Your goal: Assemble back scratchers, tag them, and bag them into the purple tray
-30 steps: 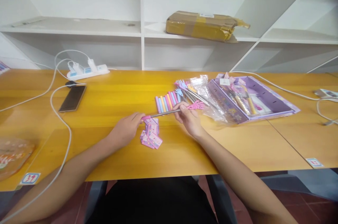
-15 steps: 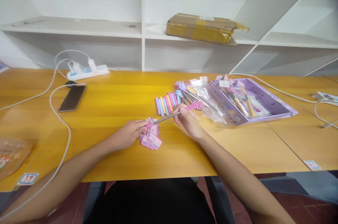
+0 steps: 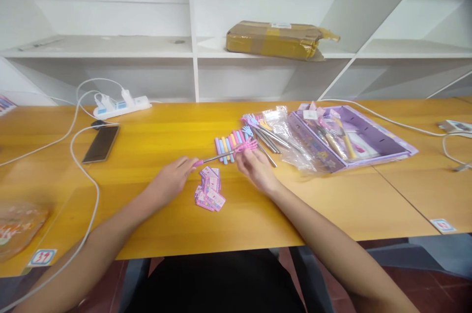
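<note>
Pinching the pink end of the back scratcher [image 3: 218, 157], the left hand [image 3: 172, 180] is gripping tight, and the right hand [image 3: 256, 169] is grasping it near the claw, over the tabletop [image 3: 177, 234]! Its rod is passing close by the coloured sticks [image 3: 218, 148], so a careless dip is risking a scatter; a loosening pinch is risking a drop onto the cards [image 3: 213, 199].

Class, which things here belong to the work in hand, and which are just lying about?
Likely in the work:
pink hand-headed metal rod, held
similar metal rods
pastel cylindrical sticks
pink printed cards

Just lying about:
black rectangular phone
white plastic power strip
brown taped cardboard box
</note>
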A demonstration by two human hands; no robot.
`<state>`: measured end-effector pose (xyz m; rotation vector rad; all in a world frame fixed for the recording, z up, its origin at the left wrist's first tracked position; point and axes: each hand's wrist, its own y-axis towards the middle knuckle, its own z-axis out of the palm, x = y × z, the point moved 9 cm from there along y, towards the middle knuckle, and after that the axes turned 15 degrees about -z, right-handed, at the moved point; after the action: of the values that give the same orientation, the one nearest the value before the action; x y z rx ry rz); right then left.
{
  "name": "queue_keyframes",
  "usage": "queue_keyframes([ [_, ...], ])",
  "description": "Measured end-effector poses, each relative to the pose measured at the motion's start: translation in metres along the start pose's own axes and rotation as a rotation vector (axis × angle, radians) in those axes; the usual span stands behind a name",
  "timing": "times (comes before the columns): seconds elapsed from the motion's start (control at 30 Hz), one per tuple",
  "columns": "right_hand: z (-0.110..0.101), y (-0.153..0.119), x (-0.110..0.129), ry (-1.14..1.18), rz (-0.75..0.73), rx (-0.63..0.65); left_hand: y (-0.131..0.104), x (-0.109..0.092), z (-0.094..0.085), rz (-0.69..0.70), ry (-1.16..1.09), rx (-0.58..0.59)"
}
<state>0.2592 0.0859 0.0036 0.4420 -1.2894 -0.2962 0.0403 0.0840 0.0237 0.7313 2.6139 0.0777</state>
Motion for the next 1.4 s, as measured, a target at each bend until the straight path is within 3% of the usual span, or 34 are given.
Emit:
queue_keyframes([
  [0.1, -0.028, 0.008, 0.004, 0.021, -0.01, -0.181, 0.002, 0.006, -0.012, -0.025, 0.033, -0.069],
  [0.33, -0.04, 0.013, 0.013, 0.002, 0.006, -0.198, 0.009, 0.032, -0.026, -0.233, -0.079, -0.102],
  [0.53, -0.043, 0.016, 0.015, 0.164, 0.038, -0.207, 0.01, 0.046, -0.047, -0.276, -0.318, -0.204],
  [0.67, -0.038, 0.015, 0.012, 0.265, 0.098, -0.205, 0.008, 0.043, -0.044, -0.292, -0.359, -0.151],
  [0.8, -0.037, 0.013, 0.009, 0.302, 0.151, -0.203, 0.007, 0.033, -0.037, -0.254, -0.281, -0.1],
  [1.0, -0.038, 0.01, 0.003, 0.39, 0.253, -0.177, 0.007, 0.034, -0.028, -0.201, -0.142, -0.072],
  [1.17, -0.039, 0.009, 0.005, 0.322, 0.213, -0.168, 0.006, 0.037, -0.029, -0.177, -0.063, -0.103],
  [1.4, -0.029, -0.002, -0.002, 0.288, 0.233, -0.05, 0.005, 0.033, -0.029, -0.133, -0.028, -0.075],
])
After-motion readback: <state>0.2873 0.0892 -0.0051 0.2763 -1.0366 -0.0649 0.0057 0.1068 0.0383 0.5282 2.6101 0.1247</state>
